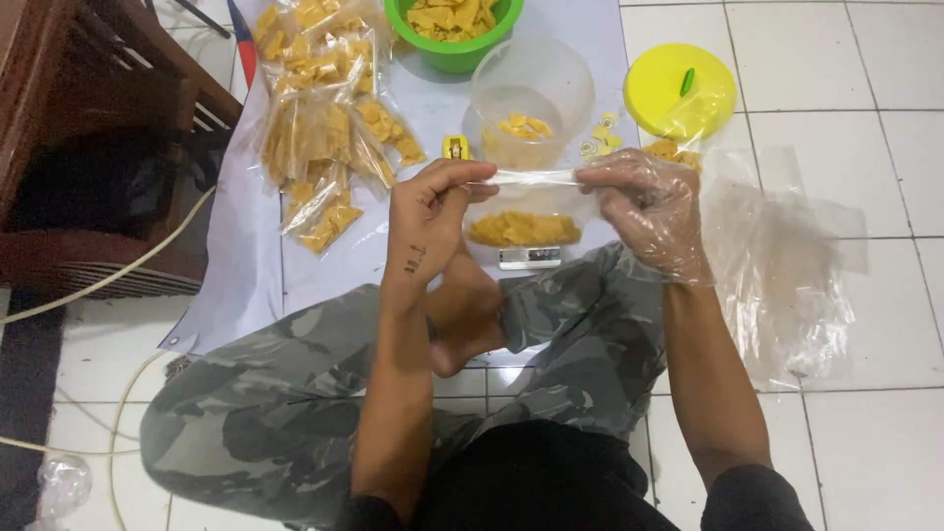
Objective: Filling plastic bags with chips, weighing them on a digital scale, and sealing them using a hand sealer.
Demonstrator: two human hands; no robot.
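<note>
1. The white sheet (pixel 295 285) under my work runs up the tiled floor, its left edge near a wooden chair (pixel 88 118); bare tile lies open to my right.
2. A loose stack of empty clear bags (pixel 787 275) lies just right of my right forearm.
3. A heap of filled snack bags (pixel 324 128), too overlapped to count, sits left of centre.
4. 1 green bowl (pixel 454 49) of chips, 1 clear tub (pixel 531 98) and 1 yellow lid (pixel 680 90) stand ahead.
5. My left hand (pixel 428 221) and gloved right hand (pixel 649 206) each pinch the mouth of 1 chip-filled bag (pixel 521 224), stretched between them above a small scale (pixel 529 258).
</note>
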